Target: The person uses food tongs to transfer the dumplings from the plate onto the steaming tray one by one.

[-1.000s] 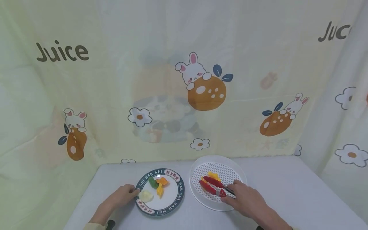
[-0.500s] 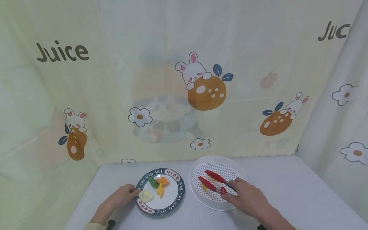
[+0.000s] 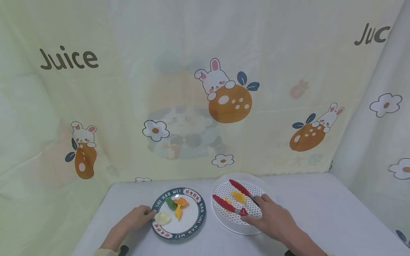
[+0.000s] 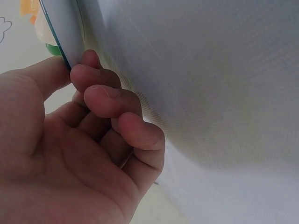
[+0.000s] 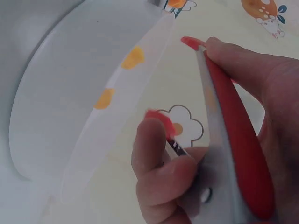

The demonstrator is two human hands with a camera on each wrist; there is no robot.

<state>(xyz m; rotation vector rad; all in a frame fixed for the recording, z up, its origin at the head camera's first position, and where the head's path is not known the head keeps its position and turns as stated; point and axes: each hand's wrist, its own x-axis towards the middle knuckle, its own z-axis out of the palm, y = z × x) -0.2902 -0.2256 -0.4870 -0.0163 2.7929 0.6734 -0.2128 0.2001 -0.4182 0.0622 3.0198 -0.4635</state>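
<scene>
A rabbit-and-fruit printed curtain [image 3: 272, 42] hangs beyond the left hand [image 3: 137, 216] and the right hand [image 3: 273, 218]. Both are at work over a white-covered table [image 3: 326, 213]. The white perforated steamer tray [image 3: 256, 189] sits just ahead of the right hand, and the plate [image 3: 189, 217] with a lettered dark rim lies right beside the left hand. The left hand's fingers curl at the plate's edge, pinching the rim with the thumb. The right hand grips the red-tipped tongs [image 3: 224, 203], whose arms stand well spread above the tray. One yellow dumpling-shaped piece [image 3: 238, 196] lies in the tray between those arms; another, partly hidden, is under the arm nearer the left hand. On the plate, a cream piece [image 3: 163, 218] lies nearest the left hand's thumb, while green [image 3: 171, 203], orange [image 3: 181, 201] and yellow [image 3: 178, 212] pieces cluster a little farther from it.
</scene>
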